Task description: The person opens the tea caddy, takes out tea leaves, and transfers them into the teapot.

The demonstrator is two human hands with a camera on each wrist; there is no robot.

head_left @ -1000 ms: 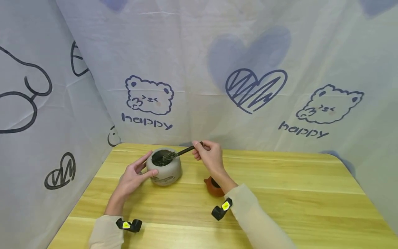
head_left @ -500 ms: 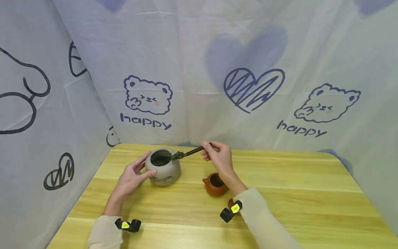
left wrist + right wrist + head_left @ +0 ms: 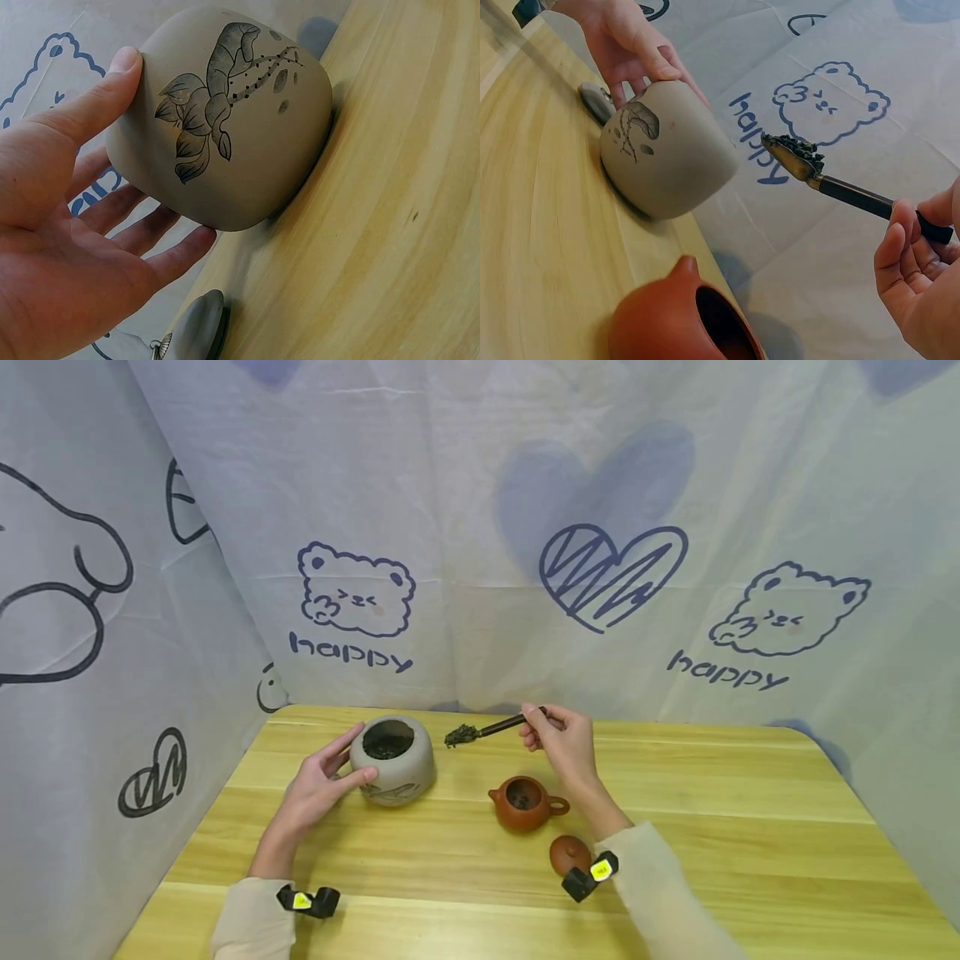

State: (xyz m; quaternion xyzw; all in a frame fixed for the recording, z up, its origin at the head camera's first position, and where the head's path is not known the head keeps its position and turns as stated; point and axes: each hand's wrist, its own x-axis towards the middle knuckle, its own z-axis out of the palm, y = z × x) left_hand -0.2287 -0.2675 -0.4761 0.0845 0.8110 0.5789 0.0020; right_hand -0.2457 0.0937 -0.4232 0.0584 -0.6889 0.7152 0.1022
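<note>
My left hand (image 3: 321, 785) grips the side of a grey tea canister (image 3: 408, 777), thumb in front and fingers behind. The canister stands uncovered on the table with dark tea leaves inside; a lotus design (image 3: 206, 105) shows on its wall. My right hand (image 3: 564, 745) pinches the dark handle of a tea scoop (image 3: 855, 196) near its end. Dark tea leaves (image 3: 461, 735) are heaped on the scoop's metal blade, held in the air right of the canister. Below the scoop and my right hand sits a reddish-brown clay teapot (image 3: 521, 817), lid off, with some dark leaves inside.
The teapot's round lid (image 3: 570, 856) lies on the wooden table (image 3: 420, 877) beside my right wrist camera. A grey lid with a small metal ring (image 3: 196, 330) lies left of the canister. A printed cloth (image 3: 480, 635) hangs behind the table.
My right hand has lifted the tea scoop out of the canister, loaded with leaves, and moved right. The teapot and its lid have come into fuller view. My left hand stays on the canister.
</note>
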